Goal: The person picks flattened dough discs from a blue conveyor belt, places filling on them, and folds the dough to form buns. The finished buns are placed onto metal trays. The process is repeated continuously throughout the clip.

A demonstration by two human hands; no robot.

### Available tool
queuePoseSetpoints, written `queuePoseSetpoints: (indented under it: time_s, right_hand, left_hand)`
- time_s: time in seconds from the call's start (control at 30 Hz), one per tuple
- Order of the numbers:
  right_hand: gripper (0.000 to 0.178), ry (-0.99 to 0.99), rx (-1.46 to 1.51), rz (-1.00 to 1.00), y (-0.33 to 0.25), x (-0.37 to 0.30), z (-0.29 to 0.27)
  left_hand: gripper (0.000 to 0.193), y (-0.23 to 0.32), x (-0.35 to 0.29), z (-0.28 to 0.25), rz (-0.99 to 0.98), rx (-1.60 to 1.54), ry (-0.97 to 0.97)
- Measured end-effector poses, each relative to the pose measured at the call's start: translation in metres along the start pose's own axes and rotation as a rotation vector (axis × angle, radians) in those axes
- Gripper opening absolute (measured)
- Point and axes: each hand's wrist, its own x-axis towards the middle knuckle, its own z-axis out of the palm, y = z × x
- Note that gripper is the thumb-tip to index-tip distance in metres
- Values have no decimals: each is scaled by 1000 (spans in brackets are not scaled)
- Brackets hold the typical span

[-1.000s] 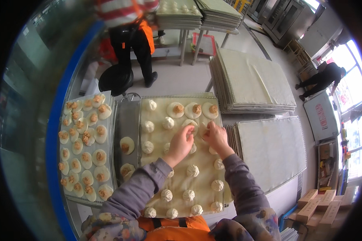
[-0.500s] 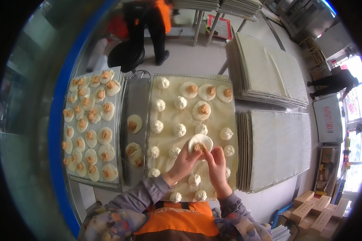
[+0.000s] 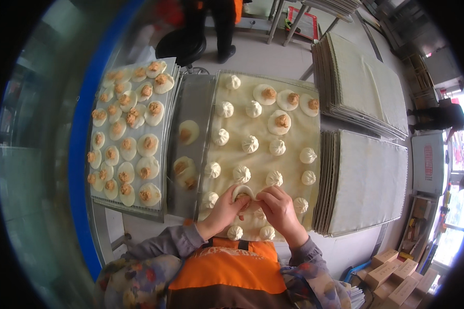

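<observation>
Over the near part of a cloth-lined tray [image 3: 295, 154], my left hand [image 3: 222, 211] cradles a partly folded bun wrapper [image 3: 242, 191] with brownish filling in it. My right hand [image 3: 279, 207] is closed, its thumb and fingertips pinching the wrapper's right edge. Beneath and around my hands sit several pleated white buns [image 3: 250, 144] in loose rows. Toward the tray's far right lie several flat wrappers [image 3: 279, 122] topped with filling. Part of the cloth and perhaps some buns are hidden under my hands.
Left of the tray, a metal surface [image 3: 196, 98] bears more filled wrappers [image 3: 188, 132]. Beyond it stands a tray crowded with topped wrappers [image 3: 148, 145]. Cloth-covered tray stacks [image 3: 368, 180] rise at the right. A black stool [image 3: 183, 45] and a person [image 3: 222, 23] are at the far side.
My hands have drawn nearer to my body and a little left over the tray. The wrapper, spread wider before, is now more folded around its filling. The whole view has shifted.
</observation>
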Motion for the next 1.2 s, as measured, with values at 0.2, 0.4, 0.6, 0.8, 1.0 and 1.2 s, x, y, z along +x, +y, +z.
queuePoseSetpoints:
  time_s: [0.2, 0.4, 0.6, 0.8, 1.0, 1.2]
  right_hand:
    - [17, -149, 169, 372, -19, 6, 3]
    - [16, -222, 141, 181, -30, 18, 9]
    - [18, -287, -20, -46, -40, 21, 17]
    - [19, -258, -103, -47, -37, 27, 20]
    - [23, -296, 34, 7, -46, 26, 23]
    - [30, -401, -43, -143, -42, 25, 29]
  left_hand:
    - [28, 4, -11, -12, 123, 305, -114]
    - [24, 20, -20, -31, 53, 374, -218]
    - [32, 24, -12, -47, -44, 508, -307]
    - [40, 16, -23, -51, -50, 97, -193]
    - [32, 6, -42, -45, 13, 257, -157]
    - [30, 7, -26, -52, 393, 642, -282]
